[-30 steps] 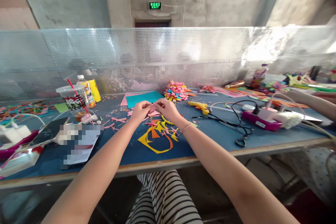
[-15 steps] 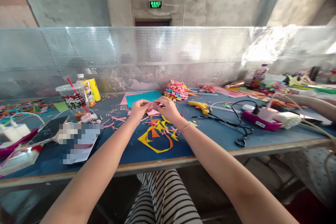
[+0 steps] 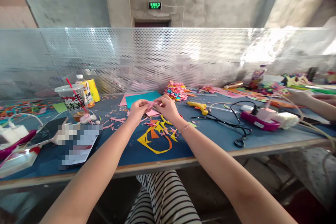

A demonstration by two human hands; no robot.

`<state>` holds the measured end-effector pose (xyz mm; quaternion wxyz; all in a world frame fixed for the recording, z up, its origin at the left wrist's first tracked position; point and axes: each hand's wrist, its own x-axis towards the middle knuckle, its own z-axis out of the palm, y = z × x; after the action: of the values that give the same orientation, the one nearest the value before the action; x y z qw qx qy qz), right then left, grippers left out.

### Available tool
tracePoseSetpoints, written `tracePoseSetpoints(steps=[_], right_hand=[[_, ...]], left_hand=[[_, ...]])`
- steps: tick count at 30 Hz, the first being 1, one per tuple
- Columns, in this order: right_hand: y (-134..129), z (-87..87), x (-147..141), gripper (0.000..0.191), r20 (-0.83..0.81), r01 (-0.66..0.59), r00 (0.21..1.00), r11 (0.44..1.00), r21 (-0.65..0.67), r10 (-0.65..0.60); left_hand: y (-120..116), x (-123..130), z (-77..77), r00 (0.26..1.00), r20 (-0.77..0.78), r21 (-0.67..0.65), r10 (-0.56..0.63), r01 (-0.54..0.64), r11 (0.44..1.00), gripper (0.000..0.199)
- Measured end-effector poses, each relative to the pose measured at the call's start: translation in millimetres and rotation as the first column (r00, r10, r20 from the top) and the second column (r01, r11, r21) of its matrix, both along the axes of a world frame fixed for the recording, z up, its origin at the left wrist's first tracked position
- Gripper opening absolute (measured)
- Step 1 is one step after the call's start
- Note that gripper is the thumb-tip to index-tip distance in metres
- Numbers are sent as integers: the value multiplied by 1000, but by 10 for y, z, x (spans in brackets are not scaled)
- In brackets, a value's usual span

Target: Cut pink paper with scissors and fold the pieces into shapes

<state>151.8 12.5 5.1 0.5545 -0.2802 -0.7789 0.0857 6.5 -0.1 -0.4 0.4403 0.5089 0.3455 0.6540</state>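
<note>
Both hands meet over the middle of the blue table, fingers bent around a small pink paper piece (image 3: 150, 105). My left hand (image 3: 139, 110) pinches its left side. My right hand (image 3: 167, 107), with a bracelet at the wrist, grips the right side; its fingertips partly hide the piece. Beyond them lie a teal sheet (image 3: 141, 98) and a pink sheet (image 3: 123, 100). Nearer me are yellow and orange paper offcuts (image 3: 157, 152) and pink scraps. A cluster of folded pink, yellow and blue paper (image 3: 175, 91) sits just behind my right hand.
At left stand a plastic cup (image 3: 70, 99), a bottle (image 3: 85, 89) and a phone (image 3: 84, 148). To the right are a yellow glue gun (image 3: 198, 106), black cables and a magenta power strip (image 3: 258, 122). Another person's hand (image 3: 301, 98) is at far right. A perforated metal screen (image 3: 157, 52) stands behind.
The other person's hands at far right have shifted, and a second one shows more. My own hands stay nearly in place, still on the pink paper.
</note>
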Motion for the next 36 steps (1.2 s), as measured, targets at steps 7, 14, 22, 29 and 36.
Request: tracePoseSetpoints(steps=[7, 14, 22, 29, 36], right_hand=[[33, -25, 5, 16, 3, -15, 1000, 999, -31, 16], [76, -76, -5, 19, 20, 7, 1000, 998, -59, -6], [34, -60, -9, 13, 22, 41, 999, 996, -77, -40], [-3, -50, -23, 14, 17, 27, 1000, 997, -72, -25], [24, -41, -16, 9, 7, 25, 1000, 999, -24, -25]], left_hand=[[-29, -6, 33, 999, -42, -11, -5, 5, 1000, 30], [-41, -10, 30, 999, -3, -55, -32, 32, 998, 28], [-48, 15, 16, 999, -31, -81, -32, 30, 996, 24], [-73, 37, 37, 1000, -15, -94, -15, 14, 995, 20], [-76, 63, 27, 1000, 16, -93, -5, 7, 996, 17]])
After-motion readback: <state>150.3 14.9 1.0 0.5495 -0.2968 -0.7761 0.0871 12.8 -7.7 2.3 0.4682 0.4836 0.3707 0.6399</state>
